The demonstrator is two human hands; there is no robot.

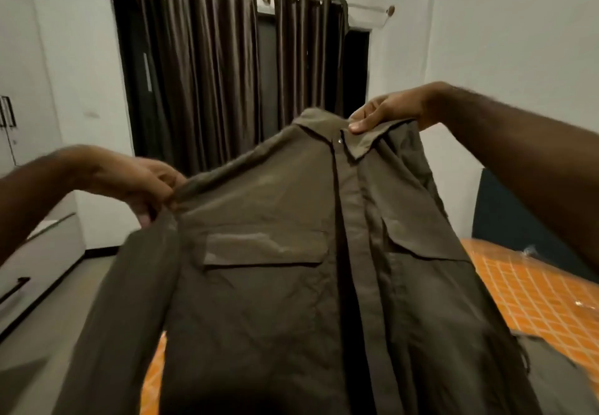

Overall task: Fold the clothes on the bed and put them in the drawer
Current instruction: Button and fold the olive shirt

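Note:
An olive-brown button-up shirt [269, 301] with flap chest pockets hangs in the air in front of me, its front facing me and its placket shut. My left hand [142, 184] pinches the left shoulder seam. Higher up and further away, my right hand [385, 113] grips the collar near the right shoulder, thumb on top of the fabric. The shirt's lower part drops out of view at the bottom. Under it lies the bed [538, 298] with an orange checked sheet.
A white drawer unit [42, 259] with dark handles stands at the left against the wall. Dark brown curtains [207, 68] cover the window behind the shirt. A dark blue headboard [505, 220] rises at the right, and another grey garment [557, 379] lies on the bed.

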